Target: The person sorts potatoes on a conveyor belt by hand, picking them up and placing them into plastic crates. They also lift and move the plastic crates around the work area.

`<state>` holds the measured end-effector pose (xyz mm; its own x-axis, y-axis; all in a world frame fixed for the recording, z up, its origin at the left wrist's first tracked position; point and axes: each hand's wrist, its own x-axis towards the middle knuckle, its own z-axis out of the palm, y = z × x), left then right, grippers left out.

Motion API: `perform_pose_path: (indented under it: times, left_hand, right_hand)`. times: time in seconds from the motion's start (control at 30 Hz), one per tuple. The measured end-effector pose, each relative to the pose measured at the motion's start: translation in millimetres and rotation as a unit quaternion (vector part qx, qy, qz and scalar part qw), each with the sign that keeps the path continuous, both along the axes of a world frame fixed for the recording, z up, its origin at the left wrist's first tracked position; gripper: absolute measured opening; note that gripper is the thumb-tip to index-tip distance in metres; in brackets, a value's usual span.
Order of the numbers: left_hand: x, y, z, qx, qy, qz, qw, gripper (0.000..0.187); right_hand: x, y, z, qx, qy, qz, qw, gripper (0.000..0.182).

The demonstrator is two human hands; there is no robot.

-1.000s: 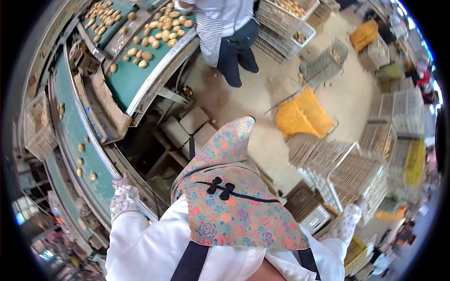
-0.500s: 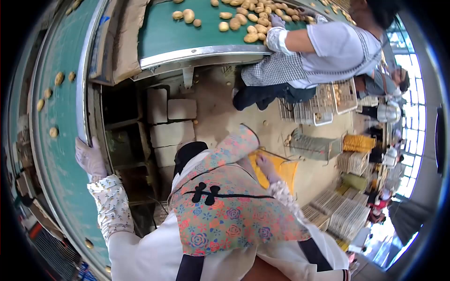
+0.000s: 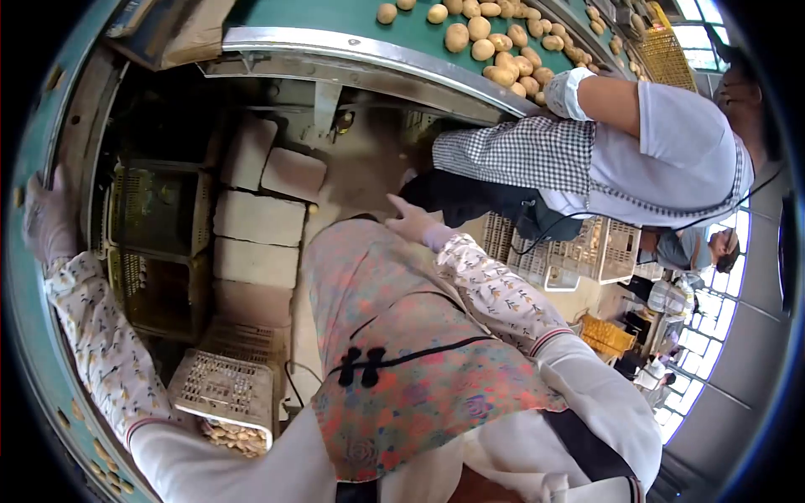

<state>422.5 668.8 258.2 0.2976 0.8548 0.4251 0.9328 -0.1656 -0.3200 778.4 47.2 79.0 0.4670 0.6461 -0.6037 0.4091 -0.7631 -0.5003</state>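
Note:
My left hand (image 3: 50,220), in a pale glove, rests on the metal edge of the left conveyor belt (image 3: 75,360). Its fingers look spread over the rail, with nothing seen in them. In front of my flowered apron (image 3: 402,360), my right hand (image 3: 412,222), also gloved, hangs in the air with its fingers apart and holds nothing. It is close to the dark trousers of a co-worker. Several potatoes (image 3: 480,28) lie on the green belt (image 3: 323,15) across the top.
A co-worker in a checked apron (image 3: 516,159) leans over the top belt at right. Stacked crates (image 3: 159,210) and pale blocks (image 3: 257,218) stand on the floor below it. A crate (image 3: 225,384) sits above potatoes at lower left. More crates (image 3: 616,250) stand behind the co-worker.
The view has turned and come nearer the co-worker. My right hand has moved up and forward, away from the yellow cloth-like item. My left hand remains at the belt's edge, further left in view.

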Motion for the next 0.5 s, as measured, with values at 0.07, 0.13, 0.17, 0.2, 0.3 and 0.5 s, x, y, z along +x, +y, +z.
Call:
perform_pose_path:
  times: [0.07, 0.13, 0.17, 0.2, 0.3, 0.5]
  left_hand:
    - [-7, 2, -16, 0.040, -0.002, 0.010, 0.999, 0.066]
    - [10, -27, 6, 0.031, 0.018, 0.019, 0.999, 0.064]
    - [27, -49, 24, 0.028, 0.027, 0.028, 0.999, 0.062]
    - [36, -61, 35, 0.027, 0.030, 0.034, 0.999, 0.061]
    - [69, -80, 47, -0.012, 0.025, 0.115, 0.993, 0.059]
    - [34, -55, 26, 0.095, 0.080, 0.061, 0.990, 0.055]
  right_hand:
    - [25, 19, -19, -0.080, 0.044, 0.040, 0.995, 0.086]
    - [49, 50, -41, -0.111, 0.059, 0.043, 0.991, 0.090]
    - [58, 72, -41, -0.119, 0.069, 0.026, 0.990, 0.092]
    - [70, 90, -61, -0.108, 0.047, 0.037, 0.992, 0.093]
    - [88, 131, -114, -0.096, 0.012, 0.032, 0.995, 0.094]
    - [103, 158, -155, -0.150, 0.010, 0.038, 0.988, 0.095]
